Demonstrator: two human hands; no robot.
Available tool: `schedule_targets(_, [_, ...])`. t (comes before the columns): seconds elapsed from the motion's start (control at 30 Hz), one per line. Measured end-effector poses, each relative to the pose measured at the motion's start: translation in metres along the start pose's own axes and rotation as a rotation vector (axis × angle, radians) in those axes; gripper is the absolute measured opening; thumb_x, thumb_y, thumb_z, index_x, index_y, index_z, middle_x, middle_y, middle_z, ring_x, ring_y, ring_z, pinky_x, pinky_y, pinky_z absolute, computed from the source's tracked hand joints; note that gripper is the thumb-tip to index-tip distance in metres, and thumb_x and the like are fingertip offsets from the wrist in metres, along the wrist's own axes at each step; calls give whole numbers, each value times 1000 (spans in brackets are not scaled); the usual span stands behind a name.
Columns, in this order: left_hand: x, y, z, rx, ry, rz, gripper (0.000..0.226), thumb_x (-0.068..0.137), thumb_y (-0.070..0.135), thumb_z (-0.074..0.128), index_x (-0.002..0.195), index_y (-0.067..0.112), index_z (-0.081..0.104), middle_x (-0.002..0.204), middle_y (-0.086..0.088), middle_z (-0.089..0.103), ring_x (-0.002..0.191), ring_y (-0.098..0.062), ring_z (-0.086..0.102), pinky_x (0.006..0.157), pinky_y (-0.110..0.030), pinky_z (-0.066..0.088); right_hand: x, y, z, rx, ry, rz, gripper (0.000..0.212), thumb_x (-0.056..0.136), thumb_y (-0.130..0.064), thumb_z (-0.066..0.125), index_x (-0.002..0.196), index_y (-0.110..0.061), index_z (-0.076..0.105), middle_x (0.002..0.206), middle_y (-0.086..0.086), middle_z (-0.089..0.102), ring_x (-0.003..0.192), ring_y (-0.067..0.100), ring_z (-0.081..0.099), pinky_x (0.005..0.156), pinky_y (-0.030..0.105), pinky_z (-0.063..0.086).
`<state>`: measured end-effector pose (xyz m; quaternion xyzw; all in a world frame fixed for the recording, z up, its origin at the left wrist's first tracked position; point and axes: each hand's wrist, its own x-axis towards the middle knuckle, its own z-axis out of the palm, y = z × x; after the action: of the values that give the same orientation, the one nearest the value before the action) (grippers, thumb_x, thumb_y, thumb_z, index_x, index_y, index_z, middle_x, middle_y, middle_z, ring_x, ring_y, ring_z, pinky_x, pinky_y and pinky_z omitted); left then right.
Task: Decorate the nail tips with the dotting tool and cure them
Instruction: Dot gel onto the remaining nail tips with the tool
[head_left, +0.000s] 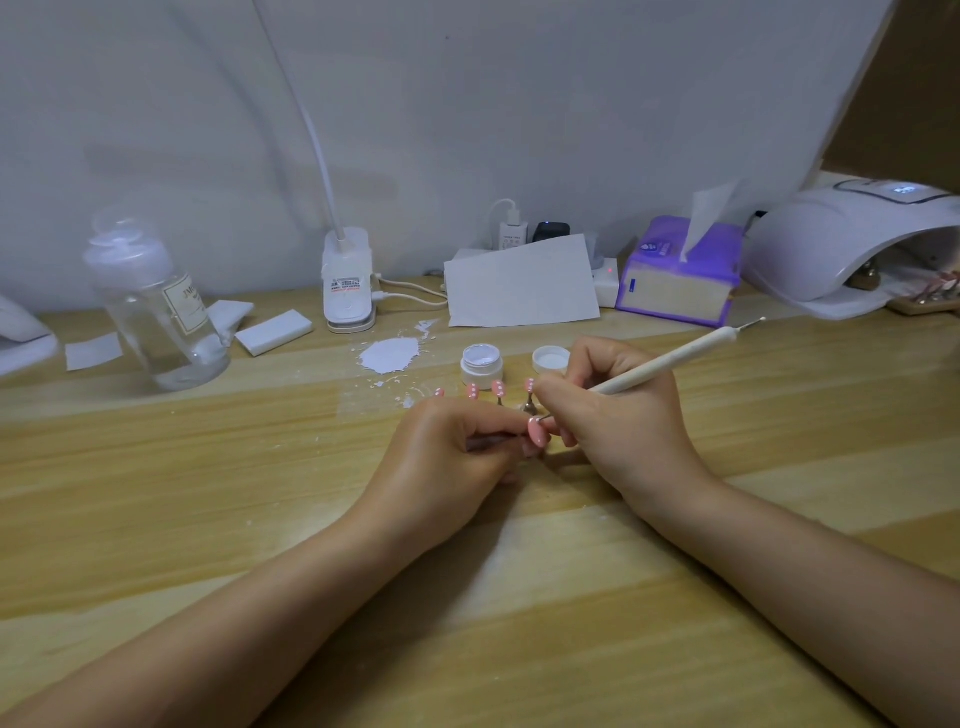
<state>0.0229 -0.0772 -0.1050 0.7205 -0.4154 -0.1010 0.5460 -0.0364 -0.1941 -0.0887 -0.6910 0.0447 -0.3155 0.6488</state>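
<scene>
My left hand (457, 457) pinches a small stand that carries a pink nail tip (537, 431) at the table's middle. My right hand (618, 415) grips a white dotting tool (670, 361) like a pen, its fine metal point touching the top of that nail tip. Behind the hands, several pink nail tips with white dots (497, 388) stand upright on little holders. An open white gel jar (482, 364) and its lid (550, 359) sit just beyond them. The white curing lamp (841, 244) stands at the far right.
A smear of white gel on tape (389, 356) lies left of the jar. A clear bottle (156, 312), white pads (272, 332), a clip lamp base (348, 283), a paper sheet (519, 286) and a purple tissue box (675, 280) line the back of the wooden table (208, 493).
</scene>
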Motion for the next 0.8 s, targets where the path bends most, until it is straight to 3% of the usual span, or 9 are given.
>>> schedule_targets(0.37, [0,0,0,9,-6,10,17,82,-3,61,83,7,74,64,24,66,63,16,55,56,-7,45,0,0,0,7,3,7,38,73,17,53,49,-8,35,38,4,35,30,3,49,36,9,33])
schedule_targets(0.57, [0,-1,0,-21,-3,-9,15,82,-2,62,81,8,73,67,23,68,67,16,57,57,-9,47,0,-1,0,10,-1,14,40,73,18,51,49,-9,33,33,-5,33,28,0,46,35,9,34])
schedule_targets(0.8, [0,-1,-1,11,0,-7,19,82,-2,62,77,14,72,69,22,69,69,16,58,59,-11,49,0,-1,0,3,6,11,38,72,17,52,50,-8,34,35,-3,33,30,1,48,35,10,34])
